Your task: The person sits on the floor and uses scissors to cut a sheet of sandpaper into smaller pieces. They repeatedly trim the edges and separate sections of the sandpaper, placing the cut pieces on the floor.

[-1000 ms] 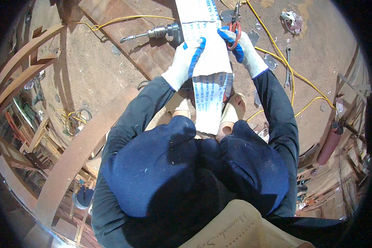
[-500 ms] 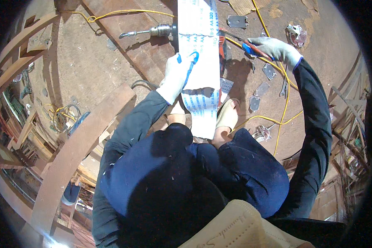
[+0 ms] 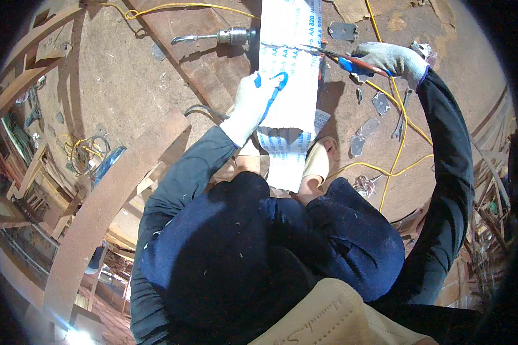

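Observation:
A long strip of white-backed sandpaper (image 3: 288,106) with blue print runs between my feet and away from me. My left hand (image 3: 250,106), in a white glove with a blue palm, grips its left side with fingers curled over it. My right hand (image 3: 394,60), gloved alike, is closed around a red-handled tool (image 3: 379,70) with a thin dark blade. That blade's tip reaches over the strip's right edge, at a ragged line crossing the paper. Whether the blade is single or paired I cannot tell. Under the strip lies a power drill, its chuck (image 3: 233,37) and bit sticking out leftward.
Yellow cord (image 3: 406,115) loops over the floor at right, near a wrench (image 3: 400,122) and several small grey plates (image 3: 343,31). Crumpled wrapping (image 3: 365,185) lies by my right foot. Curved brown wooden pieces (image 3: 101,221) stand on my left.
My right hand has tilted the tool so its blade lies further over the strip's right edge. The view has shifted slightly; my left hand keeps its hold on the paper.

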The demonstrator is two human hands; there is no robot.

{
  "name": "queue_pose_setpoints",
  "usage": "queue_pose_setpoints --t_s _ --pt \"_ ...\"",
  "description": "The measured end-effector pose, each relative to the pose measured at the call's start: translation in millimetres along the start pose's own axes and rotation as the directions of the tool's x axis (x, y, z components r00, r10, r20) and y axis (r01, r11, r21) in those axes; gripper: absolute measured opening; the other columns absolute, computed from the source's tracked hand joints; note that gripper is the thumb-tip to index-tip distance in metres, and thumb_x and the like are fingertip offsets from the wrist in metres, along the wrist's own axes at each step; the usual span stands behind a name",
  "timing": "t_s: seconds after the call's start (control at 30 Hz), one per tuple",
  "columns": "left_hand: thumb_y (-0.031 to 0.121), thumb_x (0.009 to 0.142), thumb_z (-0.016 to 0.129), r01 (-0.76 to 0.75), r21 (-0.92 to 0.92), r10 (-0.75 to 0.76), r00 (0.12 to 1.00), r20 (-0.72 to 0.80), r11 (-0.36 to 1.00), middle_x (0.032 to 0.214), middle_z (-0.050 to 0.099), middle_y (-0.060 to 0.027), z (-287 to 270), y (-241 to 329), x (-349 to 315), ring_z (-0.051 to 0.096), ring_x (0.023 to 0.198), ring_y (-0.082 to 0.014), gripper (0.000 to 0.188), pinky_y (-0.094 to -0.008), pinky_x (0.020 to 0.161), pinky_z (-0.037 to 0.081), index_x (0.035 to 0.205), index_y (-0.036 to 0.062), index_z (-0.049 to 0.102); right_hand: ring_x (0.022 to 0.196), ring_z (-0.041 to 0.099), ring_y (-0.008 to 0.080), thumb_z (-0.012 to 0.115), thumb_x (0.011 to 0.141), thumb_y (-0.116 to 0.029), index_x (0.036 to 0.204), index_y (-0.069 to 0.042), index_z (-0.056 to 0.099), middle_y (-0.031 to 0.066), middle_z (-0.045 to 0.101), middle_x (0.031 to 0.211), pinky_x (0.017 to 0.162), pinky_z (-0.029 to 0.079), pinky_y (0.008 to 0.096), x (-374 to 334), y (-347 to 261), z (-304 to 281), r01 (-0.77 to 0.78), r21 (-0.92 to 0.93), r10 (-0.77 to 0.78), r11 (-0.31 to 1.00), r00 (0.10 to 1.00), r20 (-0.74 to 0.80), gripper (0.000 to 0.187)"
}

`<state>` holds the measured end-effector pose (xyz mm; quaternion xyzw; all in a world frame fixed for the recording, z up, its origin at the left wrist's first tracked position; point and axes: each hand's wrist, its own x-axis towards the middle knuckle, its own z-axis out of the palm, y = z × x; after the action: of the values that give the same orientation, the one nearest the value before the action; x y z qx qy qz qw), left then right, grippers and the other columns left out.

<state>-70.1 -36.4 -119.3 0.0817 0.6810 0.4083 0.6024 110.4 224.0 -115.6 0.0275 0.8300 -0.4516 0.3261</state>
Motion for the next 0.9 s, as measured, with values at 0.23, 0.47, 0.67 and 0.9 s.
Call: queue_pose_setpoints --t_s 0.23,0.47,0.67,0.9 --pt "0.017 0.082 0.064 0.008 -0.111 -0.007 1.0 0.011 0.994 0.089 0.063 -0.004 19 5 -8 0.056 0.075 -0.0072 0.027 -0.0214 0.063 0.046 0.101 -0.0008 0.06 0.072 0.058 0.0236 0.058 0.083 -0.031 0.099 -0.001 0.061 0.0134 0.061 0.084 0.065 0.045 0.0351 -14 12 9 0.007 -0.006 -0.008 1.0 0.997 -0.072 0.034" --pt "0.02 0.082 0.065 -0.033 -0.106 0.034 0.999 0.009 0.994 0.086 0.063 -0.0051 29 0 -14 0.056 0.07 -0.0076 0.027 -0.0218 0.059 0.046 0.099 -0.0007 0.06 0.078 0.059 0.0261 0.057 0.081 -0.039 0.091 0.001 0.063 0.0147 0.061 0.088 0.066 0.045 0.0358 -22 -15 6 -0.325 0.157 0.326 0.932 0.945 0.025 0.042" --pt "0.017 0.081 0.065 -0.005 -0.228 0.019 0.998 0.06 0.974 0.088 0.063 -0.0049 32 1 -13 0.057 0.072 -0.0078 0.027 -0.0216 0.062 0.047 0.102 0.0002 0.059 0.087 0.059 0.0286 0.053 0.083 -0.042 0.106 0.0 0.058 0.0167 0.06 0.099 0.074 0.045 0.0354 -32 -9 27 -0.291 0.083 0.3 0.953 0.945 -0.133 0.048" --pt "0.017 0.086 0.06 0.043 -0.3 0.004 0.988 0.156 0.953 0.098 0.062 -0.0038 52 -11 -17 0.058 0.081 -0.0097 0.028 -0.024 0.072 0.047 0.109 0.0014 0.056 0.076 0.061 0.0177 0.05 0.084 -0.052 0.099 -0.003 0.06 0.0136 0.064 0.089 0.066 0.048 0.0314 -24 -47 146 -0.108 0.745 0.572 0.658 0.714 -0.403 0.052"
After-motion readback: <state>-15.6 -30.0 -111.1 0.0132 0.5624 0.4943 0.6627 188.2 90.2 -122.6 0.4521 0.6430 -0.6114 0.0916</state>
